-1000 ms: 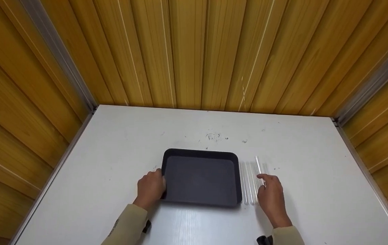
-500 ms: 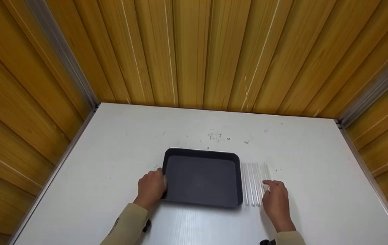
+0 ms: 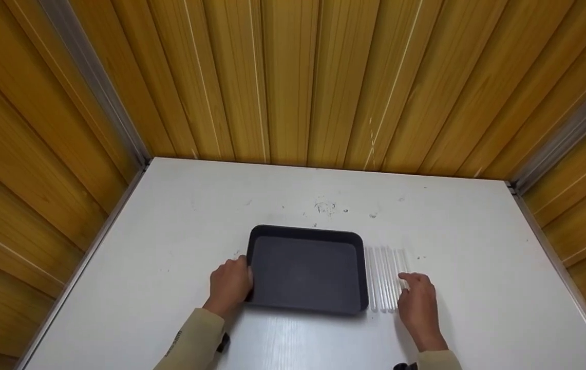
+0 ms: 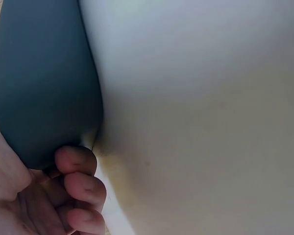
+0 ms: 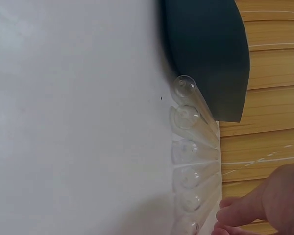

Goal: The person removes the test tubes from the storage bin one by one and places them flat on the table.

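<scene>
My left hand (image 3: 229,283) grips the left edge of a dark rectangular tray (image 3: 303,272). Its fingers curl at the tray's wall (image 4: 46,83) in the left wrist view. Several clear test tubes (image 3: 381,277) lie side by side along the tray's right edge, their rounded ends (image 5: 188,147) towards the person. At the right end of this row is my right hand (image 3: 417,303), with bent index finger and thumb around the outermost tube. In the right wrist view its fingertips (image 5: 225,214) are at that tube, which is partly hidden at the frame's bottom.
The white table (image 3: 169,246) is bounded by wood-patterned panels (image 3: 287,82) at the back and both sides. Small dark marks (image 3: 325,208) show on the tabletop behind the tray. Metal strips (image 3: 87,77) run along the panel corners.
One second ago my right hand held a test tube tilted up over the row. That hand has moved right and down, and the tube now lies flat. The left hand still holds the tray.
</scene>
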A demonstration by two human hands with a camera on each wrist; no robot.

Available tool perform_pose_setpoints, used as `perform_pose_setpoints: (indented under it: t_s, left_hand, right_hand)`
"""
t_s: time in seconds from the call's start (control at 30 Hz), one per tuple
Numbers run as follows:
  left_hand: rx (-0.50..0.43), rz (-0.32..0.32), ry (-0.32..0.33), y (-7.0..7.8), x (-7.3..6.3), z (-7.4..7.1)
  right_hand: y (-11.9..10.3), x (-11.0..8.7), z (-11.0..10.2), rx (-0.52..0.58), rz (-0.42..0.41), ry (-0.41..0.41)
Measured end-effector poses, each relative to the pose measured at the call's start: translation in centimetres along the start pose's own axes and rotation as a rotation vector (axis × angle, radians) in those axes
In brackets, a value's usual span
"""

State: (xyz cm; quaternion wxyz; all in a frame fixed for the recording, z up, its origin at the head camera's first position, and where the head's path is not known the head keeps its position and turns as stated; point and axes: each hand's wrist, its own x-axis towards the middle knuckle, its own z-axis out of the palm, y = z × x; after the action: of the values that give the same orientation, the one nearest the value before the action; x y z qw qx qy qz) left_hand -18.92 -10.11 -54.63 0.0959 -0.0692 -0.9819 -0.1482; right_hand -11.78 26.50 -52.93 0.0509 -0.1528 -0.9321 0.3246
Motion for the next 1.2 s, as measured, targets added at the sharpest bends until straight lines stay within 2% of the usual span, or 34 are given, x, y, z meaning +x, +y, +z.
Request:
perform_pose_setpoints:
  t_s: [0.2, 0.43, 0.7, 1.2]
  left_hand:
    - [-0.003, 0.004, -0.008, 0.0, 0.1, 0.0]
    - [-0.001, 0.0, -0.048, -0.1, -0.1, -0.2]
    - [-0.025, 0.017, -0.029, -0.4, -0.1, 0.1]
    - [-0.029, 0.009, -0.038, -0.4, -0.1, -0.1]
  right_hand:
    - [-0.2, -0.5, 0.0, 0.029, -0.008, 0.046]
    - [-0.5, -1.6, -0.3, 0.038, -0.037, 0.087]
    - [-0.6, -3.0, -0.6, 0.06, -0.011, 0.112]
    - [-1.0, -3.9, -1.1, 0.131, -0.007, 0.17]
